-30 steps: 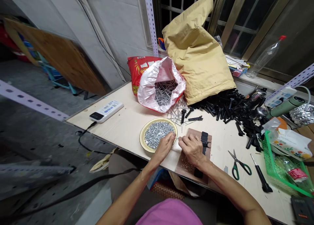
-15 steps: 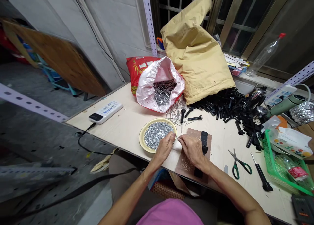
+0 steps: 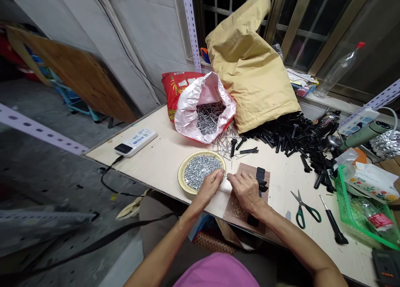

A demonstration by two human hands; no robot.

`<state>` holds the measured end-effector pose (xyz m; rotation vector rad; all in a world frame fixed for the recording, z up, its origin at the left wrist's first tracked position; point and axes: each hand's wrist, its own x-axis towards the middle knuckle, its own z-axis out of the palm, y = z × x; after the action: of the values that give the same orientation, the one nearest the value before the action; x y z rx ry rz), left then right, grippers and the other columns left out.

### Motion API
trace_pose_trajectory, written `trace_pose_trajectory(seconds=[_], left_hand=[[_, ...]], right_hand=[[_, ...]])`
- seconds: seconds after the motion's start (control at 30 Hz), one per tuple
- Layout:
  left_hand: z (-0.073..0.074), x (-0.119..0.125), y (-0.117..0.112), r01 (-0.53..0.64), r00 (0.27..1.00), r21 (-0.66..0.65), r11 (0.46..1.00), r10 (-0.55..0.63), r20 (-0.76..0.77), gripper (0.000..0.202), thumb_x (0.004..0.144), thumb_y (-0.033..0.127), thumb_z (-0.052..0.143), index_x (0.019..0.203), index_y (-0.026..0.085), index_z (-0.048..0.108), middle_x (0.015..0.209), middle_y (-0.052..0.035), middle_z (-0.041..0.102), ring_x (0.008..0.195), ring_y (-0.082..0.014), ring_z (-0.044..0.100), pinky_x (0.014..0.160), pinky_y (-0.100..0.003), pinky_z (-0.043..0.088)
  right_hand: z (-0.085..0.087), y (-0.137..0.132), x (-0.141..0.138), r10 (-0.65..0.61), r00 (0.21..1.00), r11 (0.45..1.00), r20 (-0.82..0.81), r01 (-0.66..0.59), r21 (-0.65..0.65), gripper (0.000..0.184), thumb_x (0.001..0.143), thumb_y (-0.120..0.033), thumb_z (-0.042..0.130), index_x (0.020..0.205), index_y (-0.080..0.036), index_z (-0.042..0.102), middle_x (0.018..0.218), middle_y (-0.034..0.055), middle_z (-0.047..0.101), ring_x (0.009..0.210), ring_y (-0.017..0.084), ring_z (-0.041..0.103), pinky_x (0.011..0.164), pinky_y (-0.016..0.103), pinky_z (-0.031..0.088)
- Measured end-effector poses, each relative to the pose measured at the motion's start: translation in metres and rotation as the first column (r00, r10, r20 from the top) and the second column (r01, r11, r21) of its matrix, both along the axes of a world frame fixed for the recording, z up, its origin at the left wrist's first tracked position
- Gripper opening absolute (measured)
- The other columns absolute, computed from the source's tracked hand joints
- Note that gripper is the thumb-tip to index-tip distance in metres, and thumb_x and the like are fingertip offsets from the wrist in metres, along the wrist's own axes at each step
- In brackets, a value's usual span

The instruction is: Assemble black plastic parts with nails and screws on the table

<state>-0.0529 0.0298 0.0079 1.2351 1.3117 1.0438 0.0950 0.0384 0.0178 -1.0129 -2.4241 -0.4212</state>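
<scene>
My left hand is closed in a pinch at the right rim of a yellowish bowl that holds many small silvery metal bits. What its fingertips grip is too small to make out. My right hand is closed around a black-handled piece, whose flared end sticks out on the right side of the fist. A thin metal rod shows between the two hands, pointing at the left fingertips. Under the right hand lies a brown board with dark pads.
Behind the bowl stands an open red bag full of metal pins. A tan sack leans beside a heap of black plastic pieces. To the right lie scissors, a black-handled spike and a green basket. A power bank sits left.
The flared black end beside my right hand has turned and shifted slightly up. Both hands stay almost in place, and the view has shifted very slightly.
</scene>
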Motion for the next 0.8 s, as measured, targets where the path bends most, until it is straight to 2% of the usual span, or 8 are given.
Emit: trace_pose_trajectory(seconds=[0.1,0.23,0.33,0.5,0.57,0.67,0.8], left_hand=[[0.002,0.000,0.000,0.041,0.992,-0.095,0.995,-0.028,0.127,0.048,0.076,0.070,0.037,0.065,0.023,0.035,0.053,0.0091,0.021,0.045,-0.0079,0.017,0.041,-0.022,0.014],[0.008,-0.002,0.000,0.122,0.961,-0.169,0.978,-0.074,0.268,0.053,0.070,0.074,0.043,0.068,0.021,0.040,0.052,0.0109,0.019,0.043,-0.0059,0.014,0.041,-0.019,0.011],[0.013,-0.006,0.000,0.180,0.948,-0.174,0.968,-0.124,0.293,0.053,0.069,0.073,0.046,0.068,0.021,0.041,0.052,0.0112,0.020,0.044,-0.0052,0.013,0.041,-0.018,0.010],[0.015,-0.008,-0.001,0.214,0.950,-0.167,0.962,-0.166,0.263,0.053,0.069,0.073,0.048,0.067,0.020,0.041,0.053,0.0108,0.021,0.043,-0.0045,0.016,0.039,-0.017,0.010],[0.014,-0.008,0.000,0.191,0.952,-0.158,0.969,-0.144,0.271,0.053,0.069,0.072,0.049,0.070,0.019,0.045,0.053,0.0103,0.024,0.042,-0.0042,0.019,0.038,-0.017,0.012],[0.013,-0.006,0.001,0.065,0.952,-0.118,0.991,-0.026,0.306,0.051,0.069,0.067,0.054,0.078,0.017,0.055,0.058,0.0071,0.037,0.043,-0.0049,0.032,0.036,-0.017,0.021],[0.009,-0.001,0.001,-0.059,0.943,-0.077,0.995,0.080,0.322,0.045,0.064,0.055,0.067,0.083,0.014,0.066,0.068,-0.0005,0.059,0.057,-0.0098,0.052,0.047,-0.021,0.041]], right_hand=[[0.002,0.001,0.000,-0.027,0.997,0.998,-0.076,0.023,-0.057,0.025,0.096,-0.022,0.043,0.083,-0.019,0.064,0.065,0.0015,0.064,0.061,0.015,0.052,0.059,0.029,0.030],[0.007,0.001,0.002,-0.054,0.980,0.960,-0.190,-0.002,-0.280,0.026,0.096,-0.028,0.043,0.085,-0.020,0.065,0.073,0.0026,0.068,0.065,0.014,0.058,0.061,0.026,0.036],[0.010,0.001,0.003,-0.066,0.952,0.915,-0.298,-0.061,-0.399,0.026,0.096,-0.029,0.043,0.087,-0.019,0.065,0.076,0.0030,0.070,0.067,0.014,0.062,0.062,0.024,0.040],[0.011,-0.001,0.003,-0.088,0.928,0.873,-0.363,-0.104,-0.476,0.024,0.094,-0.030,0.045,0.086,-0.020,0.066,0.079,0.0028,0.071,0.068,0.015,0.064,0.063,0.023,0.043],[0.011,-0.002,0.003,-0.091,0.927,0.870,-0.364,-0.104,-0.482,0.024,0.094,-0.030,0.046,0.087,-0.020,0.066,0.080,0.0033,0.071,0.070,0.015,0.065,0.065,0.024,0.044],[0.012,-0.003,0.004,-0.143,0.911,0.857,-0.387,-0.082,-0.509,0.023,0.093,-0.029,0.047,0.086,-0.021,0.067,0.080,0.0034,0.071,0.071,0.015,0.064,0.065,0.024,0.044],[0.012,-0.002,0.004,-0.267,0.822,0.757,-0.503,-0.143,-0.637,0.021,0.090,-0.030,0.048,0.083,-0.021,0.065,0.073,0.0010,0.068,0.066,0.014,0.062,0.061,0.024,0.043]])
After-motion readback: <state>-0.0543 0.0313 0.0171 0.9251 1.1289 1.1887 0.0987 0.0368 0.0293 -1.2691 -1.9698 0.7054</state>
